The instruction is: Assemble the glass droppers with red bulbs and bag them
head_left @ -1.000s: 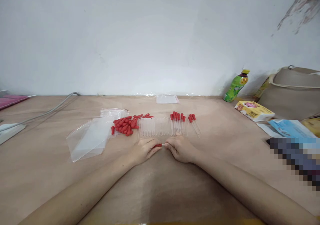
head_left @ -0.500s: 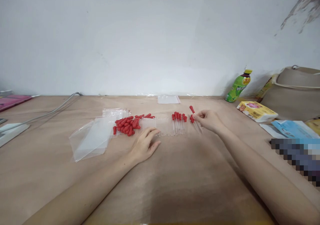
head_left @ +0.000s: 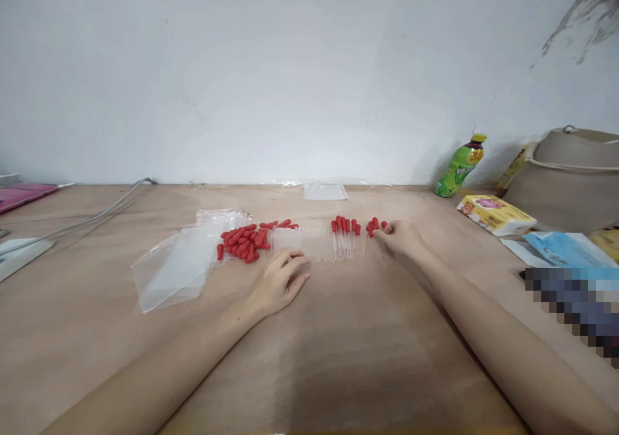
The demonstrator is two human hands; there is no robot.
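My left hand rests on the table, fingers loosely apart and holding nothing, at the near edge of a row of clear glass dropper tubes. Just beyond it lies a heap of red rubber bulbs. Several glass droppers with red bulbs lie side by side at the right end of the row. Farther right, my right hand is low over a small second group of red-bulbed droppers. Its fingers pinch a dropper, whose glass part is mostly hidden.
Clear plastic bags lie left of the bulbs, and a small zip bag lies near the wall. At right are a green drink bottle, a yellow box, a blue packet and a beige bag. A grey cable crosses the left side.
My right hand has lowered the dropper; its red bulb stood above the fingers and now sits beside the small group at right. The left hand has stayed almost still.
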